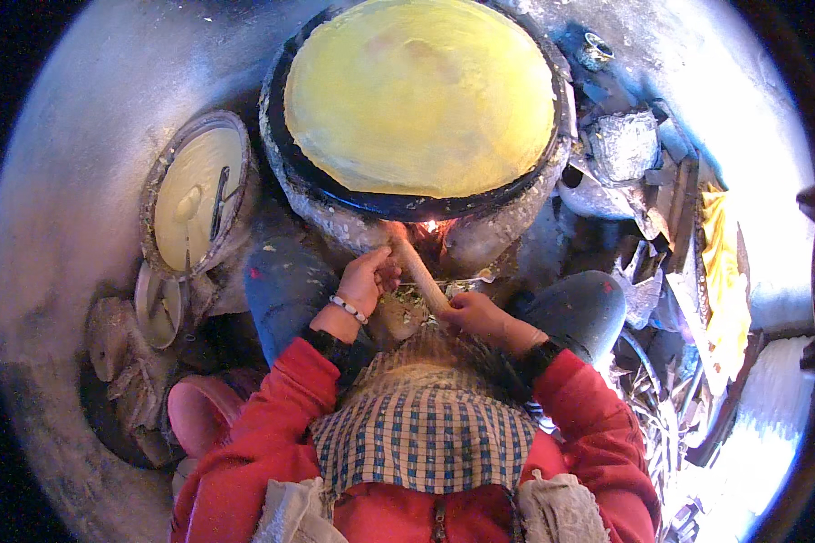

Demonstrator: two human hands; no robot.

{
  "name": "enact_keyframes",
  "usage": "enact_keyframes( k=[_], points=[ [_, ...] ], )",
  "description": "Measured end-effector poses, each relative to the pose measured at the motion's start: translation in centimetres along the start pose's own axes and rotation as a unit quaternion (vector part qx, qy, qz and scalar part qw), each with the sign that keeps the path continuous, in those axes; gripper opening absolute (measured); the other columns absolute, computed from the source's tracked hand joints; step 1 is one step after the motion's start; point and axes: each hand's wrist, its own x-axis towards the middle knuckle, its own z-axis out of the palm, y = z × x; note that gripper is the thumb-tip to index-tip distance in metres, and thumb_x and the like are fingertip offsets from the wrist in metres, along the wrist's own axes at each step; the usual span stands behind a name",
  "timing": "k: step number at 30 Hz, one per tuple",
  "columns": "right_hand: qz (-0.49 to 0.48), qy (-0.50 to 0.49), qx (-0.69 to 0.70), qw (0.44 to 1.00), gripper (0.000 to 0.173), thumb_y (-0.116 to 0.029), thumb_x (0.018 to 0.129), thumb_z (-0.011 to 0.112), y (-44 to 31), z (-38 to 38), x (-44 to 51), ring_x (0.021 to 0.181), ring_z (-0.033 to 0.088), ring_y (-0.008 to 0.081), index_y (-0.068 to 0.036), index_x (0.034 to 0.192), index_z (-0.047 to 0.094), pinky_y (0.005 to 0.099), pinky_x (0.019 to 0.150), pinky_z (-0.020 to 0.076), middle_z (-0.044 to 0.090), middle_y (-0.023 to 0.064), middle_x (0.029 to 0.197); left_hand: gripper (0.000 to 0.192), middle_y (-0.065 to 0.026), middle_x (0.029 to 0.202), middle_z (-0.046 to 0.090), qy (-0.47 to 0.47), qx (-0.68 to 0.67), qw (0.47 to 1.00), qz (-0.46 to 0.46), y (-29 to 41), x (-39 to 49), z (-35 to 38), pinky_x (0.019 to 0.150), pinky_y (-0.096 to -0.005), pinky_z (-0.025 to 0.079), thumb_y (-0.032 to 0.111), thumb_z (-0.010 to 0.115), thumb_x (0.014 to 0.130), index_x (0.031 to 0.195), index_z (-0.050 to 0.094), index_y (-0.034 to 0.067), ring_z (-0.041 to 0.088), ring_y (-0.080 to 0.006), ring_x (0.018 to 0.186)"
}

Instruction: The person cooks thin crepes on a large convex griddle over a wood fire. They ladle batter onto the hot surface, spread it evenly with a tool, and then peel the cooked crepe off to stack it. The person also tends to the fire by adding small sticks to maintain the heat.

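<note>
My right hand (472,314) grips the near end of a pale stick (421,275), perhaps a corncob or wood. The stick's far end reaches into the glowing fire opening (432,227) of a round clay stove (326,220). My left hand (373,275), with a beaded bracelet at the wrist, is beside the stick's middle, fingers curled; whether it touches the stick is unclear. On top of the stove lies a black round griddle (407,207), covered by a large thin yellow sheet of batter or flatbread (421,102).
To the left stands a bucket of pale batter (200,183) with a dark-handled tool in it; below it is a smaller vessel (157,305). A pink container (200,414) sits lower left. At right are crumpled foil-like material (625,146), a yellow cloth (723,271) and dry sticks (665,434).
</note>
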Motion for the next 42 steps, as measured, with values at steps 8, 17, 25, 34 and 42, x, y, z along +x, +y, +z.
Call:
enact_keyframes(
  k=[8, 17, 25, 34, 42],
  points=[
    [-0.058, 0.101, 0.425, 0.898, 0.023, -0.013, 0.091, 0.06, -1.7, 1.2, 7.9, 0.083, 0.065, 0.0185, 0.002, 0.109, 0.061, 0.0314, 0.073, 0.053, 0.066, 0.0106, 0.095, 0.024, -0.0065, 0.099, 0.067, -0.008, 0.101, 0.995, 0.004, -0.7, 0.4, -0.5, 0.068, -0.0318, 0.052, 0.017, 0.061, 0.093, 0.113, 0.062, 0.005, 0.064, -0.0171, 0.082],
    [0.009, 0.09, 0.476, 0.875, 0.031, -0.018, 0.095, 0.058, -5.2, 0.6, 4.6, 0.091, 0.065, 0.023, 0.0, 0.12, 0.052, 0.0356, 0.08, 0.0531, 0.064, 0.0115, 0.102, 0.026, -0.0073, 0.097, 0.066, 0.0, 0.128, 0.99, 0.053, -0.5, 0.2, 0.9, 0.067, -0.0286, 0.052, 0.013, 0.06, 0.093, 0.118, 0.06, 0.003, 0.064, -0.0154, 0.081],
    [-0.061, 0.159, 0.396, 0.902, 0.027, -0.021, 0.093, 0.062, -7.0, -2.7, -2.0, 0.068, 0.06, 0.0147, 0.002, 0.107, 0.061, 0.0282, 0.063, 0.0494, 0.064, 0.0049, 0.082, 0.02, -0.0076, 0.092, 0.068, -0.055, 0.158, 0.967, 0.192, 3.1, -2.8, 2.5, 0.068, -0.0295, 0.053, 0.009, 0.06, 0.093, 0.11, 0.063, 0.0, 0.064, -0.0159, 0.077],
    [-0.137, 0.278, 0.337, 0.889, 0.021, -0.017, 0.094, 0.059, -7.8, -6.7, -9.0, 0.071, 0.059, 0.014, 0.002, 0.104, 0.061, 0.0265, 0.065, 0.049, 0.066, 0.0069, 0.084, 0.021, -0.0052, 0.082, 0.068, 0.039, 0.254, 0.915, 0.311, 13.6, -0.2, -2.1, 0.062, -0.0255, 0.05, 0.006, 0.065, 0.087, 0.108, 0.064, 0.002, 0.063, -0.0138, 0.068],
    [-0.128, 0.321, 0.362, 0.866, 0.022, -0.018, 0.095, 0.059, -6.4, -10.4, -7.6, 0.066, 0.064, 0.0161, 0.002, 0.105, 0.06, 0.0268, 0.062, 0.0523, 0.066, 0.0087, 0.084, 0.046, -0.0106, 0.089, 0.069, 0.253, 0.416, 0.816, 0.311, 24.8, 9.3, -3.5, 0.052, -0.0302, 0.052, 0.013, 0.068, 0.083, 0.123, 0.05, 0.003, 0.066, -0.0174, 0.071]
  ],
)
